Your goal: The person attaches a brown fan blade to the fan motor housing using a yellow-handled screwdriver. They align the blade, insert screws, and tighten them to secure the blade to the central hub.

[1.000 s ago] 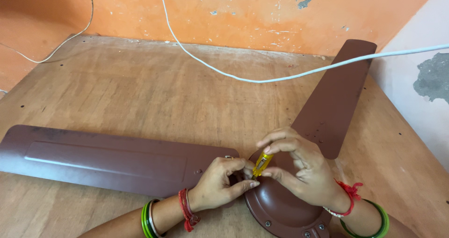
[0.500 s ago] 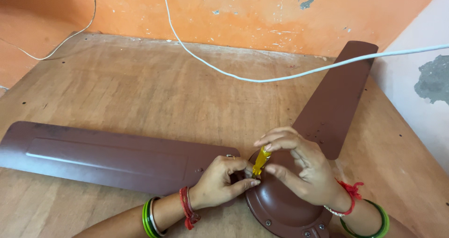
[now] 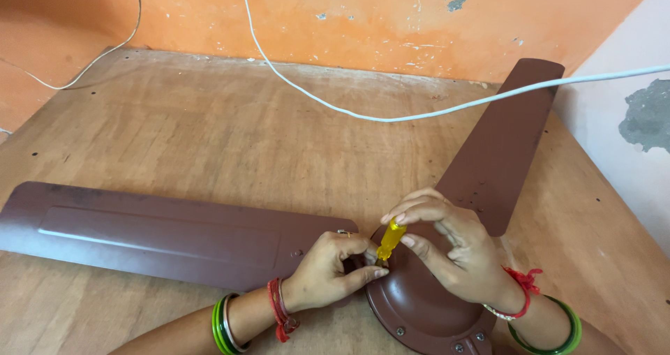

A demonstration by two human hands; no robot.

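A brown ceiling fan lies on a wooden board, its round motor housing at the bottom centre. One blade stretches to the left, another blade runs up to the right. My right hand grips a small yellow-handled screwdriver, held upright at the joint between the left blade and the housing. My left hand pinches at the screwdriver's lower end, fingertips on the blade root; whether it holds the tip or a screw is hidden.
A white cable sags across the board from the orange wall to the right edge. A thinner wire hangs at the back left. A pale wall borders the right side.
My right-hand fingers have shifted around the screwdriver handle, turning it slightly. My left hand and the fan stay in place.
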